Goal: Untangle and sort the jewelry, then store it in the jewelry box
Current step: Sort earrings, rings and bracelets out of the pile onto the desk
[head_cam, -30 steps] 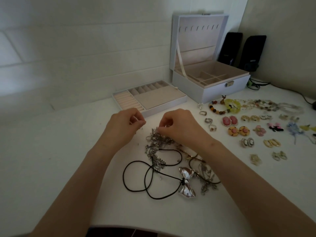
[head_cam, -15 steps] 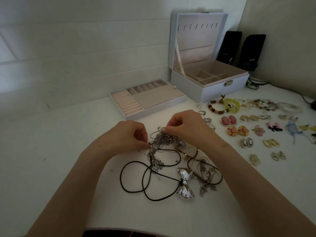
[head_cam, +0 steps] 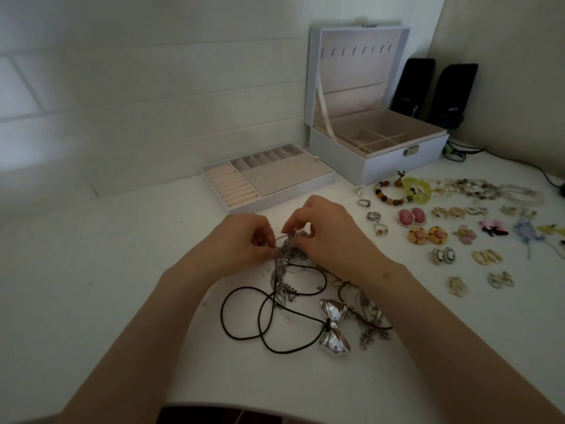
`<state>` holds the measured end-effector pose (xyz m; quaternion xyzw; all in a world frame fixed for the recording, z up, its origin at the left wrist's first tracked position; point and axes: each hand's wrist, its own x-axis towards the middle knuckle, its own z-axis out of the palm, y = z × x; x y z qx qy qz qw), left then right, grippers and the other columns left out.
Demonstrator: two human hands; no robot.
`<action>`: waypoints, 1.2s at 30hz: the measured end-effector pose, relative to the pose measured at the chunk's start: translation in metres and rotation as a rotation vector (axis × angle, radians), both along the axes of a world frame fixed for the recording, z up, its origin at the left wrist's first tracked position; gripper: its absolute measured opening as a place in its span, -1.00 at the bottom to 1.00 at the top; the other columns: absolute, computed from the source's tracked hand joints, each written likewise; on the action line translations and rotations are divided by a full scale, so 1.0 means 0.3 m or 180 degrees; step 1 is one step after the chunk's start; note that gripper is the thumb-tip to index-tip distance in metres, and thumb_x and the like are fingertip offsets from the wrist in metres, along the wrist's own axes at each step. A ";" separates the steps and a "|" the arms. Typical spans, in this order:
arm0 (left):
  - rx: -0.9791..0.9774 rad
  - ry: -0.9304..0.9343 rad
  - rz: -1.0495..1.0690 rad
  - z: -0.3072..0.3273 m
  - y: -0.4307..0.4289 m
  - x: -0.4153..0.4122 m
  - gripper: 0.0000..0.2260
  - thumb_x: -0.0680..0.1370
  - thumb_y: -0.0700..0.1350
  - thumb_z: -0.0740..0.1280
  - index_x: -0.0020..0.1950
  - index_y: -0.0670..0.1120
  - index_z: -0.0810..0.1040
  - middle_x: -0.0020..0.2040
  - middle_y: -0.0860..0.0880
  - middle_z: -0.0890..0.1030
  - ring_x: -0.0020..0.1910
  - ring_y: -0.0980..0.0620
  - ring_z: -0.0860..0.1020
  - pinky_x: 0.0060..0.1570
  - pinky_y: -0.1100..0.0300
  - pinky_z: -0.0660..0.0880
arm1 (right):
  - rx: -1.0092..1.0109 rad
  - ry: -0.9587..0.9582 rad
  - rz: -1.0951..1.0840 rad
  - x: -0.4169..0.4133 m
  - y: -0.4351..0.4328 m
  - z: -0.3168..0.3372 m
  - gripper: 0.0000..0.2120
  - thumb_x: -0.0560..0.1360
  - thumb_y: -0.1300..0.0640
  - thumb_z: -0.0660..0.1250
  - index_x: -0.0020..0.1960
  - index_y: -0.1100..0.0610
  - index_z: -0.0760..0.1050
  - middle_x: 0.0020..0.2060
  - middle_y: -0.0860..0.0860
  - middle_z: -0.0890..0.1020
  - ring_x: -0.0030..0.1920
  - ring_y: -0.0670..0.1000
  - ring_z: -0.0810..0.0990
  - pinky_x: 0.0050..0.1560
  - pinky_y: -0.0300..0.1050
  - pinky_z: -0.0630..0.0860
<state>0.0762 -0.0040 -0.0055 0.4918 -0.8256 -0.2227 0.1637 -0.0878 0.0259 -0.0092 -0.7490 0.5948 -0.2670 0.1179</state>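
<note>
Here we logged the untangling step, item by item.

Item one: a knot of silver chains, lying on the white table directly before us, with its upper end raised between both hands. The left hand had its fingers curled, with thumb and forefinger pinching a strand at the knot's left side. The right hand had its fingers curled over the knot's top, pinching another strand just beside the left's.

Item two: a black cord, looped on the table below the knot and running into it, with a silver bow pendant to its right.

Item three: sorted pieces to the right, well apart from the knot. These were rings, bead bracelets and paired earrings in rows.

Item four: the jewelry box, lid upright, with its ring tray set out beside it on the left.

We judged sorting partly done and storing not yet begun. The next move, we judged, called for easing one strand out slowly, as a hard tug could tighten fine chain.
</note>
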 end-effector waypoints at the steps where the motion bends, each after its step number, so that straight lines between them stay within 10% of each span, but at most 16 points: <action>1: -0.0031 -0.0003 -0.0001 -0.001 -0.002 0.001 -0.90 0.43 -0.10 0.47 -0.15 -0.07 0.58 -0.24 0.09 0.53 -0.28 0.17 0.47 -0.28 0.43 0.37 | -0.0038 0.0108 0.0035 0.007 0.005 -0.002 -0.85 0.47 0.10 0.39 0.04 0.01 0.62 -0.04 -0.03 0.47 -0.08 -0.07 0.44 -0.05 -0.19 0.41; 6: 0.0015 0.0382 0.0162 0.011 -0.013 0.025 -0.91 0.43 -0.12 0.47 -0.19 -0.07 0.57 -0.27 0.04 0.56 -0.32 0.19 0.47 -0.36 0.42 0.41 | -0.0003 0.0414 0.0090 0.023 0.018 0.001 -0.79 0.50 -0.02 0.33 0.11 -0.08 0.61 0.02 -0.07 0.45 0.10 -0.07 0.37 0.01 -0.16 0.39; 21: 0.0702 0.2092 0.0287 0.045 0.009 0.007 -0.93 0.48 -0.18 0.40 -0.10 -0.18 0.61 -0.29 0.00 0.61 -0.32 0.18 0.56 -0.26 0.37 0.50 | -0.0182 -0.1936 0.0295 0.032 0.027 0.019 -0.82 0.41 0.28 0.45 -0.02 0.10 0.58 -0.21 0.02 0.66 -0.20 -0.11 0.60 -0.13 -0.33 0.53; 36: 0.0526 0.2281 0.0028 0.045 0.034 -0.035 -0.92 0.47 -0.27 0.38 -0.05 -0.18 0.62 -0.26 -0.04 0.66 -0.29 0.10 0.62 -0.23 0.31 0.55 | -0.0019 -0.1816 -0.0296 -0.023 0.059 0.061 -0.85 0.42 0.26 0.42 -0.18 0.01 0.58 -0.30 -0.05 0.64 -0.25 -0.09 0.61 -0.11 -0.15 0.59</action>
